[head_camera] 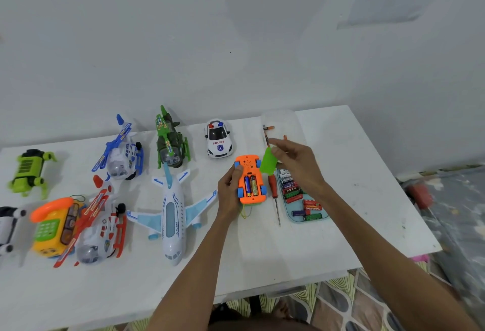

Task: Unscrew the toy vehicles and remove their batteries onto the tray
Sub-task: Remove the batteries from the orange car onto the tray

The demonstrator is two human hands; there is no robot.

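Pale blue tray toward the table's right edge holds loose batteries. Left hand grips an upturned orange plastic car, two cells inside; right hand pinches a flat green cover.

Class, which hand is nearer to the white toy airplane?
Left. The left hand, gripping the orange car, sits beside the airplane wingtip; the right hand holds the green cover beyond the car.

Matt white worktop, lightly scuffed. Smooth moulded plastic on orange toy car and green cover. On screwdriver: red plastic handle, bare metal shaft. Glossy printed wraps on batteries. Pale, smooth plastic tray.
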